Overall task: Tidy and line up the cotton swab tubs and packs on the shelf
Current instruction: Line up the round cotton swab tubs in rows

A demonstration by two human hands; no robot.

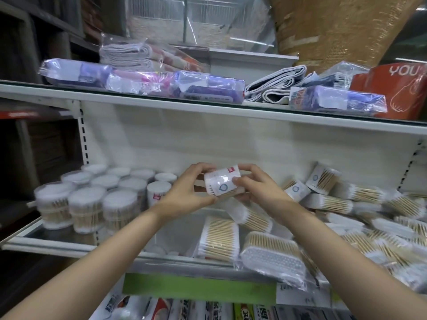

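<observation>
Hands meet above the shelf (69,244): left hand (184,192) and right hand (256,188) both have fingers clamped on one cotton swab tub (223,182), tilted sideways, between upright tubs (92,197) and scattered packs (346,218).

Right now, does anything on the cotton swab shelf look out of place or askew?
Yes. The clear round swab tubs stand upright in rows at left, but the plastic-wrapped wooden-stick swab packs at right lie heaped and tilted. Both hands hold one small white-labelled tub sideways.

Soft, even light falls from above on the white shelf (161,252), while the far left lies in deep shadow. Glare streaks the plastic wraps (143,79). Wide-angle distortion bends the edges, and the whole frame is slightly blurred.
</observation>
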